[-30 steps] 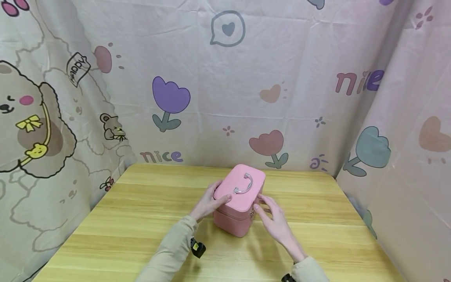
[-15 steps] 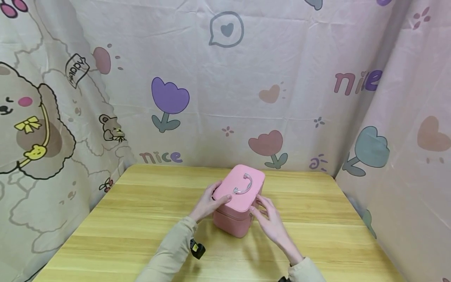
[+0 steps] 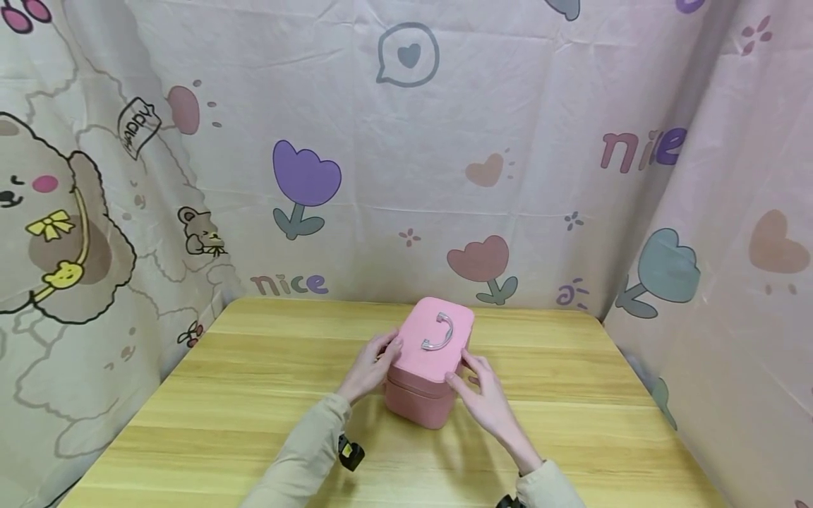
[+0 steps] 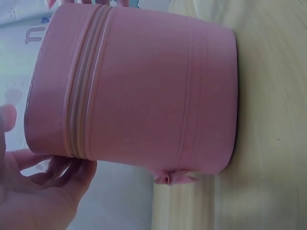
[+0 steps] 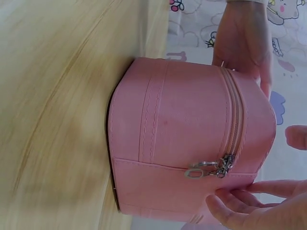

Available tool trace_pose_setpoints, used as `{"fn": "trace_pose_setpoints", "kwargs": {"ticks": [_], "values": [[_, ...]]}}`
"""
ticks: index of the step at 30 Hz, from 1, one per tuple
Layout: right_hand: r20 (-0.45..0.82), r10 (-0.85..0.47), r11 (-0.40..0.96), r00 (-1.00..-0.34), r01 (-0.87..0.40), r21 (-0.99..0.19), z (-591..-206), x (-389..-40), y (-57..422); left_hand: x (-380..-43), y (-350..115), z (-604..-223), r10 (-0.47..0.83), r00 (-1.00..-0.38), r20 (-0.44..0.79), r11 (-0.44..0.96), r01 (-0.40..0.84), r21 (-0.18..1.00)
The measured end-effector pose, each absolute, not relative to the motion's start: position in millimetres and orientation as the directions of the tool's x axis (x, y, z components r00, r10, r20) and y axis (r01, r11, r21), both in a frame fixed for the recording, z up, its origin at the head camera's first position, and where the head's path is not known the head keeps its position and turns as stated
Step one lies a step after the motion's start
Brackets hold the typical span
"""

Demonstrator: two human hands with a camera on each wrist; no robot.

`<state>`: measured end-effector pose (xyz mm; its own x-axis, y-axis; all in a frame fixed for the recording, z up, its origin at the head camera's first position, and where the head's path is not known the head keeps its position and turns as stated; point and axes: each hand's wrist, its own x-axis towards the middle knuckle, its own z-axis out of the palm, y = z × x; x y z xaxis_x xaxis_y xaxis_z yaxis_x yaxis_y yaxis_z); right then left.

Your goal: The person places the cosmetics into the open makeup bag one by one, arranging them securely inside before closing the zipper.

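Observation:
A pink vanity case [image 3: 416, 402] stands upright on the wooden table, its lid [image 3: 432, 360] down and a silver curved handle [image 3: 442, 335] on top. At the lid's left side is my left hand [image 3: 370, 367]; its fingers touch the side, and in the left wrist view the thumb [image 4: 7, 117] stands apart from the lid. My right hand [image 3: 489, 398] is at the opposite side, fingers against the wall under the lid, thumb [image 5: 296, 136] off the surface. A zip [image 5: 235, 115] runs below the lid, its metal pulls [image 5: 220, 165] hanging near my right fingers. Whether it is undone, I cannot tell.
The light wooden table [image 3: 254, 402] extends to both sides of the case. A printed curtain [image 3: 381, 176] hangs behind it and along both sides. A pink tab [image 4: 172, 177] sticks out from the case's lower side.
My left thumb has slid from the lid's top to its left edge. My right hand has shifted slightly left, its thumb rising from the zip pulls to the lid's corner.

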<state>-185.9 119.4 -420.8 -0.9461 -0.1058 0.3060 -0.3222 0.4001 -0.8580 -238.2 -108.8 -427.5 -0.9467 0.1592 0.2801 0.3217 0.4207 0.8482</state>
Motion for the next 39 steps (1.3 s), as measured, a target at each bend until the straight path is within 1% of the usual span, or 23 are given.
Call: {"fn": "trace_pose_setpoints", "kwargs": {"ticks": [6,11,17,22,29,35,39], "values": [[0.299,-0.098,0.414,-0.949,-0.313,-0.855,-423,-190,120,-236,-112,-429,0.167,-0.939,0.302,0.406,0.344,0.846],[0.267,-0.089,0.438,-0.959,-0.279,-0.855,-422,-191,120,-233,-112,-428,0.18,-0.918,0.353,0.424,0.396,0.815],[0.238,-0.077,0.479,-0.968,-0.245,-0.843,-420,-193,121,-229,-110,-429,0.152,-0.913,0.378,0.446,0.405,0.798],[0.24,-0.09,0.472,-0.967,-0.253,-0.844,-421,-196,123,-225,-107,-430,0.14,-0.903,0.407,0.47,0.422,0.775],[0.205,-0.131,0.46,-0.97,-0.243,-0.854,-423,-204,128,-222,-105,-434,0.128,-0.894,0.429,0.472,0.435,0.766],[0.185,-0.183,0.424,-0.966,-0.247,-0.871,-422,-213,139,-223,-104,-434,0.09,-0.912,0.4,0.444,0.397,0.803],[0.164,-0.199,0.415,-0.966,-0.235,-0.879,-419,-216,144,-229,-105,-434,0.053,-0.925,0.375,0.35,0.369,0.861]]}}
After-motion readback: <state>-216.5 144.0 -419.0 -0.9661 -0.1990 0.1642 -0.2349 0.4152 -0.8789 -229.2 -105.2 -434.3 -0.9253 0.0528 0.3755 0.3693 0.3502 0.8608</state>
